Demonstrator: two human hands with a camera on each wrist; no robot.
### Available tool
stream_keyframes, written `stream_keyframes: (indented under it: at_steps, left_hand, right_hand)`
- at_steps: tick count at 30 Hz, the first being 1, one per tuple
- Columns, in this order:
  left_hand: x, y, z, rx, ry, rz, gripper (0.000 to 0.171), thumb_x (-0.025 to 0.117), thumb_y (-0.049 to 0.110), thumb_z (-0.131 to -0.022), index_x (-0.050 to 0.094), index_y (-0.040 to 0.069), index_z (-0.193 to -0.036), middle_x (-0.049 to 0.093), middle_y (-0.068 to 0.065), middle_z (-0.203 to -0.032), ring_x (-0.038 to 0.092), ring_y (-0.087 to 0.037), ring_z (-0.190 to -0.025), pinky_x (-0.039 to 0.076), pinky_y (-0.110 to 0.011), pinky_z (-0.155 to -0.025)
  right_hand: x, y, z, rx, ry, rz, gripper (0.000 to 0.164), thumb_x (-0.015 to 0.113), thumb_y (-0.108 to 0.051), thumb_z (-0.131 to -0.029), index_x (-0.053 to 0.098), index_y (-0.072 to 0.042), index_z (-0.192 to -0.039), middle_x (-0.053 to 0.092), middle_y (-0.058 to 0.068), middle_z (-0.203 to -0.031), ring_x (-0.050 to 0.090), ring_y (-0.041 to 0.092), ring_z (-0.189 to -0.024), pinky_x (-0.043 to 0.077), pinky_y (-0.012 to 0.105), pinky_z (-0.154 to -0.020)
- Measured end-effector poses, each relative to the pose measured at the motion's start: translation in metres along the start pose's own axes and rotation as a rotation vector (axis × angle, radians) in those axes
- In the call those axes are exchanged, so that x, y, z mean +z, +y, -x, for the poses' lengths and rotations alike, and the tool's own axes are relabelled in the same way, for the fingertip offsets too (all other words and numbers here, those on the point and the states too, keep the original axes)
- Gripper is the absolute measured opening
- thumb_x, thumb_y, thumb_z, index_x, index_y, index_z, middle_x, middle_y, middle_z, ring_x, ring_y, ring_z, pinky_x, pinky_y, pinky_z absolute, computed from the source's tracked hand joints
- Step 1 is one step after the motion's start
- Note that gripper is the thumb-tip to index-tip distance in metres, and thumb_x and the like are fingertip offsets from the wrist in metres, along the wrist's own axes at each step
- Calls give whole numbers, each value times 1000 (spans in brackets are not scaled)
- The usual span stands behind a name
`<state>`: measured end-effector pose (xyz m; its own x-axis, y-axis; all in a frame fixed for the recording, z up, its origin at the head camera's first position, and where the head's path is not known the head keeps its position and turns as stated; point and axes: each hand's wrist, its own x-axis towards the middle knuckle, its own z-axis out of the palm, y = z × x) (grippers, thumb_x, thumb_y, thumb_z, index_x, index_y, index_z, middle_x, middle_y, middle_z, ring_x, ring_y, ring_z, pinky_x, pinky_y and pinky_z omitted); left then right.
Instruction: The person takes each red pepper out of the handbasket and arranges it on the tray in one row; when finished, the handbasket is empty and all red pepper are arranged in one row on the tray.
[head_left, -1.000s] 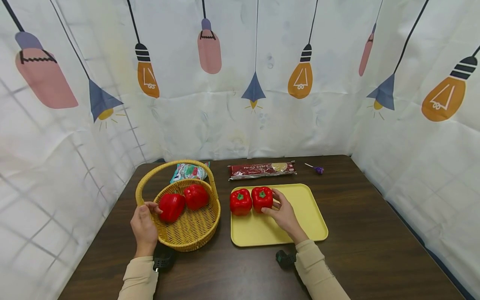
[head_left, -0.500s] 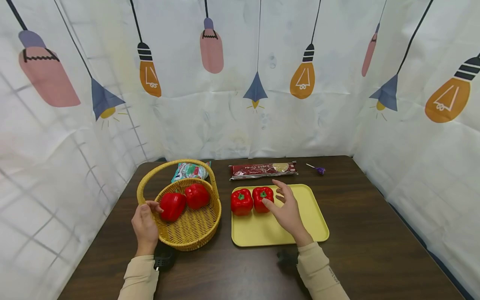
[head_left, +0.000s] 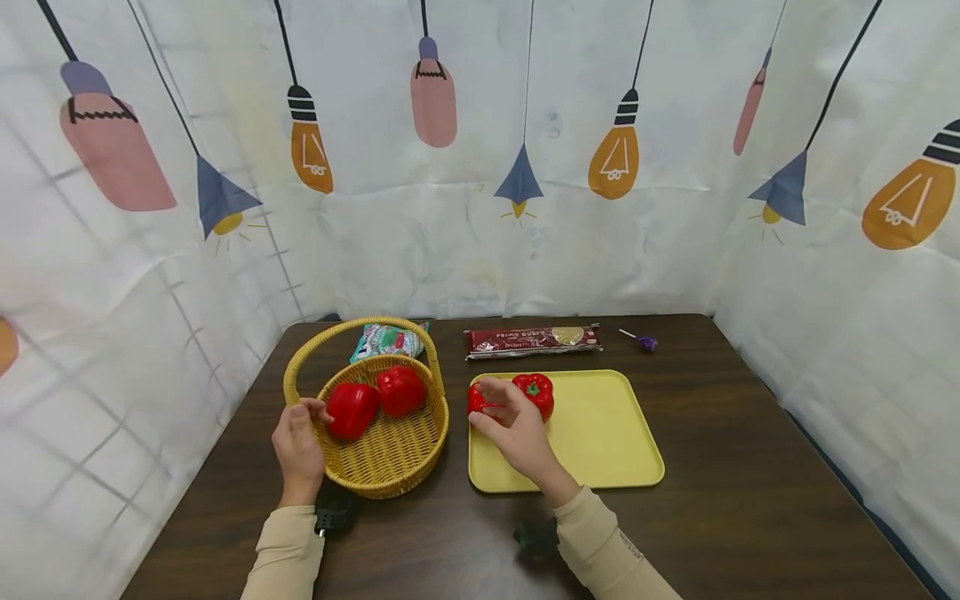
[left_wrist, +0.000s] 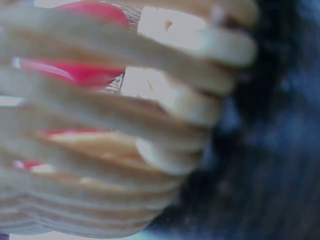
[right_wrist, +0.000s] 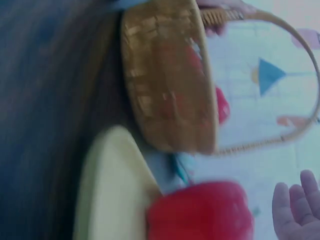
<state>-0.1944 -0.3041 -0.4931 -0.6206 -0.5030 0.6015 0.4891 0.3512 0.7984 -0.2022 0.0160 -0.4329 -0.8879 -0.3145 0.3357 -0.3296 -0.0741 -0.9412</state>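
My left hand (head_left: 297,450) grips the yellow wicker basket (head_left: 390,467) where its arched handle (head_left: 300,360) meets the rim. Two red bell peppers, one near the left hand (head_left: 352,411) and one behind it (head_left: 401,391), lie in the basket. On the yellow tray (head_left: 600,442) sit two more, the left pepper (head_left: 477,398) and the right pepper (head_left: 536,392). My right hand (head_left: 521,437), thumb and fingers spread apart, is over the left pepper and partly hides it. In the right wrist view, fingers (right_wrist: 299,205) show apart from a red pepper (right_wrist: 205,215).
Behind the basket lies a teal printed packet (head_left: 386,340). A dark red long packet (head_left: 532,340) and a purple lollipop (head_left: 647,342) lie along the table's back edge. A white curtain with lamp prints (head_left: 420,250) surrounds the dark wooden table (head_left: 742,467).
My right hand has let go of the right pepper on the tray, drawn back, then moved left over the left pepper. The left hand keeps its grip on the basket.
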Motion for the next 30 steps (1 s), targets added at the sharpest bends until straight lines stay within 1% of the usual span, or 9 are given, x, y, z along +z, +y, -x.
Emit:
stream_keyframes:
  at_steps: [4, 7, 11, 15, 20, 24, 25, 27, 30]
  left_hand:
    - [1, 0, -1, -14, 24, 4, 37, 32, 4, -105, 57, -22, -92, 50, -27, -74, 52, -22, -62, 45, -19, -66]
    - [2, 0, -1, -20, 36, 14, 40, 33, 9, -106, 57, -20, -92, 48, -25, -72, 50, -20, -62, 44, -19, -64]
    - [2, 0, 1, -1, 36, 16, 42, 34, 13, -106, 58, -18, -91, 48, -21, -71, 49, -17, -62, 43, -19, -64]
    - [2, -1, 3, 18, 36, 13, 43, 36, 17, -106, 58, -17, -90, 49, -20, -70, 49, -14, -62, 42, -18, -64]
    - [1, 0, 3, 25, 38, 21, 46, 37, 20, -106, 57, -17, -88, 47, -20, -69, 48, -13, -60, 42, -18, -61]
    - [1, 1, 3, 9, 15, 101, 43, 36, 15, -105, 54, -21, -88, 46, -15, -67, 45, -15, -59, 39, -21, -59]
    - [1, 2, 3, 1, 6, 129, 42, 36, 12, -105, 53, -22, -88, 45, -14, -67, 45, -16, -59, 39, -22, -58]
    - [0, 3, 2, -2, -11, 143, 39, 34, 7, -104, 52, -24, -89, 45, -15, -67, 44, -17, -59, 38, -22, -58]
    - [0, 15, 2, 2, -30, 118, 35, 33, 2, -103, 51, -26, -89, 43, -18, -67, 43, -19, -58, 38, -23, -56]
  right_hand:
    - [21, 19, -9, 6, -66, -10, 48, 68, -5, -91, 51, -1, -135, 55, 17, -135, 53, 39, -122, 43, 49, -102]
    - [38, 24, -15, 18, -96, 42, 47, 69, -12, -91, 52, -7, -135, 56, 8, -135, 54, 34, -123, 46, 44, -100]
    - [59, 26, -25, 28, -117, 129, 51, 71, -20, -90, 52, -11, -136, 55, 7, -138, 53, 28, -126, 45, 41, -101]
    - [74, 30, -38, 33, -132, 206, 59, 73, -22, -88, 49, -10, -140, 53, 10, -140, 52, 30, -126, 43, 44, -103]
    - [91, 37, -55, 42, -100, 357, 67, 75, -26, -86, 44, -11, -144, 52, 8, -139, 53, 27, -121, 46, 41, -100]
    - [102, 42, -64, 76, -57, 462, 73, 75, -30, -85, 40, -12, -146, 50, 6, -140, 51, 24, -122, 45, 41, -100]
    - [105, 44, -65, 88, -48, 475, 74, 75, -31, -85, 39, -12, -146, 49, 6, -141, 50, 24, -124, 45, 43, -101]
    - [109, 46, -69, 116, -38, 491, 76, 75, -33, -85, 37, -12, -147, 48, 6, -143, 49, 25, -126, 44, 46, -101]
    - [113, 48, -74, 154, -36, 491, 79, 75, -34, -84, 35, -12, -148, 46, 7, -144, 48, 26, -126, 44, 47, -101]
